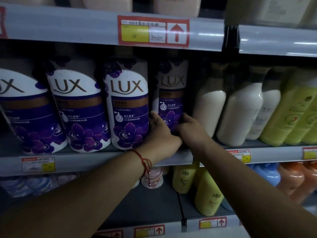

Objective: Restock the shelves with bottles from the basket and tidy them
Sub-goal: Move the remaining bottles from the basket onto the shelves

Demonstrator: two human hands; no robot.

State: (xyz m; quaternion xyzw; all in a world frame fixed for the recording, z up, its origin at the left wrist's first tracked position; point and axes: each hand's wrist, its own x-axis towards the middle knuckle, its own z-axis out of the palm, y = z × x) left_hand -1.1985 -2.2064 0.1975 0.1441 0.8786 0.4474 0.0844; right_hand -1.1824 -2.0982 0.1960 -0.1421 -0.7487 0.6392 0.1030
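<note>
Centre frame: left hand [160,127] and right hand [189,127] grip small Lux bottle [171,98], base hidden; shelf [103,160] recess dim.

Your left hand [159,127] and right hand [190,126] hold a purple Lux bottle [171,100] set back on the shelf [103,160], beside three larger Lux bottles [128,103] and cream bottles [240,114].

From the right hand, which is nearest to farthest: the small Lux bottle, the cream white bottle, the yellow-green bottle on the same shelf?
1. Small Lux bottle: held by the right hand.
2. Cream white bottle: just right of it.
3. Yellow-green bottle: far right.
</note>
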